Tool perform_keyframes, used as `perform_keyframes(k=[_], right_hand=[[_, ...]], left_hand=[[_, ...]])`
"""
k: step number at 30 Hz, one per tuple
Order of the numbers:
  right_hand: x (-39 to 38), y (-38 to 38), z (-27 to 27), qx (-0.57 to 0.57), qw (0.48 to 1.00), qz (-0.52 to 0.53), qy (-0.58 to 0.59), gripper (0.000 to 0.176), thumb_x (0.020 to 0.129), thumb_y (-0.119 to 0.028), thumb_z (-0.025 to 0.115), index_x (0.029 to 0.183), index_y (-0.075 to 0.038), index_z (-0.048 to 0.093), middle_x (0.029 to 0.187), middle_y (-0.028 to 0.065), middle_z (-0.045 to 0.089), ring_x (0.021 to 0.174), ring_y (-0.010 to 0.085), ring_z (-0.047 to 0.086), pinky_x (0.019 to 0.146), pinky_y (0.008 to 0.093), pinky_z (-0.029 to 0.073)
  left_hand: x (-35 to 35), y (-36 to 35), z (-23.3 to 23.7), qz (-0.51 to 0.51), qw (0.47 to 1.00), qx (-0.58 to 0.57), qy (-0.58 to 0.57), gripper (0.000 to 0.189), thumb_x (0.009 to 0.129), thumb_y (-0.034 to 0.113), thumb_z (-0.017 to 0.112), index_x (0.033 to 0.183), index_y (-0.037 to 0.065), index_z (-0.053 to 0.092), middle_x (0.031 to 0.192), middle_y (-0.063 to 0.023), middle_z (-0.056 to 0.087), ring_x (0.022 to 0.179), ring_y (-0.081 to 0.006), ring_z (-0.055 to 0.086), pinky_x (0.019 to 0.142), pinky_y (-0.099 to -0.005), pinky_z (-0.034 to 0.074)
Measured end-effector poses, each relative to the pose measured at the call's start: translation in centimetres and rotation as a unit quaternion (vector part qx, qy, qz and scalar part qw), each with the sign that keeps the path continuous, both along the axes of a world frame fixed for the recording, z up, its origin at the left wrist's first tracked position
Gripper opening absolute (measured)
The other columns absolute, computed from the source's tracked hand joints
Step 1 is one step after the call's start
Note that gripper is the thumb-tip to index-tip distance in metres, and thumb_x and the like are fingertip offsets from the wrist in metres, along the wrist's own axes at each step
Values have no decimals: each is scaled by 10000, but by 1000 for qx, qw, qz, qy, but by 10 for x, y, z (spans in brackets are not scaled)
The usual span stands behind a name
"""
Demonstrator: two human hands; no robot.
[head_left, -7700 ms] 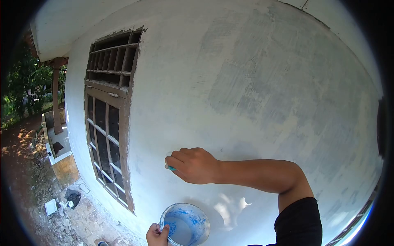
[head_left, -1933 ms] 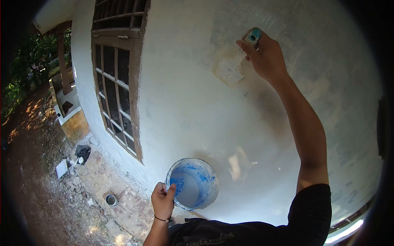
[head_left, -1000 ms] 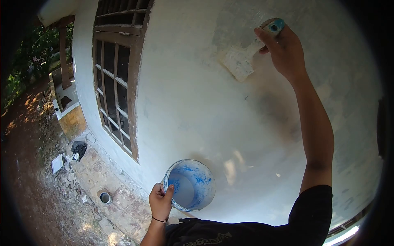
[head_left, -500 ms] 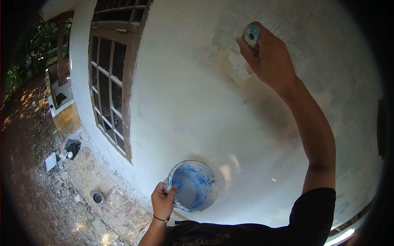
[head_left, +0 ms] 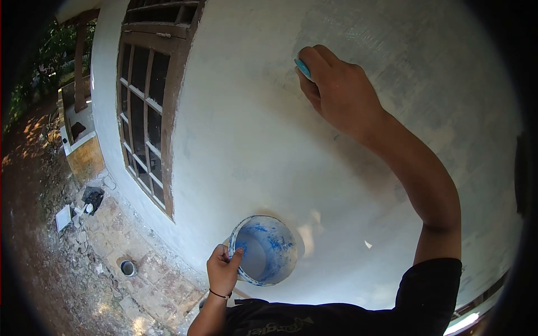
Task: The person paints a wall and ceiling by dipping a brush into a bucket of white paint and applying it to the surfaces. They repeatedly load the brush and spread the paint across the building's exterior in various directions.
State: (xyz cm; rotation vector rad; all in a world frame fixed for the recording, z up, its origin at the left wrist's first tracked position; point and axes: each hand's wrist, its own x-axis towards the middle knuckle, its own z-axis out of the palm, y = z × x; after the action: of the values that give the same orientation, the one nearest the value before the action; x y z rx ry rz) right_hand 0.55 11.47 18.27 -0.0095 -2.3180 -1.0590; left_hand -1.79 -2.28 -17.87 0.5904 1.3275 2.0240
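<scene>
My right hand [head_left: 342,95] is closed around a paintbrush against the upper wall. Only the teal end of the paintbrush [head_left: 303,69] shows; its bristles are hidden behind my fingers. At the lower middle, my left hand [head_left: 223,271] grips the rim of a white bucket [head_left: 286,263], thumb inside and fingers outside. Blue smears cover the bucket's inner wall, and pale, whitish liquid [head_left: 255,260] lies in it. The white wall [head_left: 241,140] has greyish, wet-looking streaks above and right of my right hand.
A brown-framed window [head_left: 147,106] with several panes is set in the wall at left. On the rubble-strewn ground below are a small open can [head_left: 128,268], a black plastic bag [head_left: 93,197] and a white square piece [head_left: 64,218].
My right hand has moved left and slightly down across the wall, turning so less of the paintbrush handle shows. My left hand and the bucket stay almost in place.
</scene>
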Motion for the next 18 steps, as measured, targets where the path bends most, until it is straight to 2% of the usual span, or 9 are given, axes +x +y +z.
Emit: perform_keyframes(k=[3, 5, 9, 11, 13, 15, 16, 18], right_hand=[[3, -2, 12, -33, 999, 29, 30, 115, 822, -82, 571, 858, -36, 471, 729, 102, 545, 520, 238, 567, 479, 320, 479], [17, 2, 30, -194, 974, 40, 110, 104, 838, -102, 579, 834, -39, 495, 653, 87, 532, 492, 183, 540, 466, 282, 453], [45, -7, 28, -255, 944, 110, 181, 102, 841, -108, 592, 838, -35, 520, 610, 76, 523, 511, 151, 530, 479, 255, 437], [55, -18, 19, -197, 958, 136, 161, 91, 833, -90, 598, 867, -30, 538, 672, 81, 553, 581, 167, 563, 501, 259, 446], [56, -16, 5, -40, 982, 147, 112, 116, 792, -68, 629, 864, -35, 545, 721, 69, 565, 644, 181, 576, 516, 258, 457], [52, -10, -10, 32, 983, 176, 45, 173, 717, -43, 650, 852, -58, 543, 747, 53, 548, 677, 176, 563, 517, 258, 461], [51, -5, -19, 31, 983, 175, 46, 173, 717, -43, 650, 852, -58, 543, 747, 53, 548, 677, 176, 563, 517, 258, 461], [46, 6, -38, 112, 984, 137, -1, 210, 668, -59, 640, 848, -77, 534, 735, 43, 514, 705, 172, 545, 540, 258, 468]], left_hand=[[2, -12, 10, 7, 1000, -5, -10, 322, 827, 80, 614, 646, 107, 349, 549, 59, 359, 462, -12, 295, 404, -201, 214], [6, -14, 15, 16, 1000, -10, -18, 319, 823, 80, 617, 644, 103, 354, 559, 58, 358, 474, -14, 296, 414, -202, 219], [6, -14, 14, 28, 999, -22, 12, 307, 813, 73, 620, 636, 92, 371, 580, 54, 355, 522, -24, 303, 455, -204, 239], [6, -15, 16, 23, 999, -33, 16, 305, 811, 71, 621, 633, 90, 373, 583, 53, 354, 535, -26, 304, 465, -206, 243], [6, -18, 21, 20, 999, -26, 13, 303, 812, 70, 620, 633, 91, 376, 582, 55, 352, 531, -25, 306, 463, -205, 243], [6, -18, 21, 18, 1000, -19, 8, 308, 813, 70, 620, 631, 93, 372, 580, 56, 349, 528, -23, 304, 459, -206, 240], [6, -18, 19, 18, 1000, -12, 2, 313, 814, 70, 620, 629, 95, 369, 578, 57, 346, 525, -22, 303, 455, -207, 237], [5, -16, 15, 17, 1000, -12, 3, 318, 815, 71, 620, 629, 97, 362, 573, 58, 345, 519, -20, 300, 449, -208, 233]])
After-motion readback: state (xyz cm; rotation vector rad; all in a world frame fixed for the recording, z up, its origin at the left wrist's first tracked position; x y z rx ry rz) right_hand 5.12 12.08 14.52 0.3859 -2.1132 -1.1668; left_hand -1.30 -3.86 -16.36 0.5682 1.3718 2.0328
